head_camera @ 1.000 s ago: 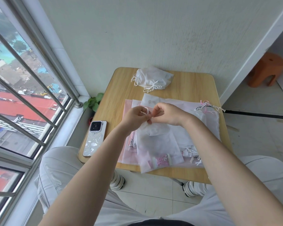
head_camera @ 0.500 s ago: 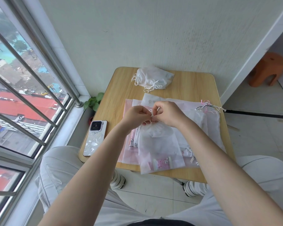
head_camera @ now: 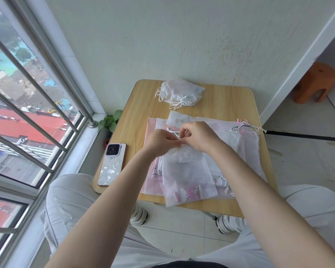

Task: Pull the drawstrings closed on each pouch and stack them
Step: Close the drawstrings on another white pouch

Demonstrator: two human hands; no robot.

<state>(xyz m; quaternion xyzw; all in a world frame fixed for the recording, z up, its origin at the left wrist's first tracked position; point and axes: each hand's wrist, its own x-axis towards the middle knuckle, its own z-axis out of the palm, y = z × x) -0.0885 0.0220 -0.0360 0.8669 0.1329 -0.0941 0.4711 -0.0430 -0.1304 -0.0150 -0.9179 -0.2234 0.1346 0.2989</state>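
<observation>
both hands at the neck of a sheer white pouch

left hand (head_camera: 160, 141) and right hand (head_camera: 198, 136) meeting fingertip to fingertip over the middle of the wooden table (head_camera: 143, 105), fingers curled — each pinching the white drawstring (head_camera: 173, 130) at the gathered top of the sheer pouch (head_camera: 186, 176). neck of that pouch bunched just under the 2 hands; body hanging flat toward the near table edge, its bottom corner past the edge, a pink-printed item visible inside near the bottom. underneath and spreading to the right, a loose layer of flat pouches (head_camera: 248, 147), pale pink and white, with a tangle of cords (head_camera: 244, 127) at the far right. at the far edge by the wall, well apart — a small pile of cinched white pouches (head_camera: 182, 91), cords trailing. phone (head_camera: 112, 164) face down on the left side of the table. small green plant (head_camera: 110, 120) on the floor by the window, orange stool (head_camera: 315, 82) at the far right.
</observation>
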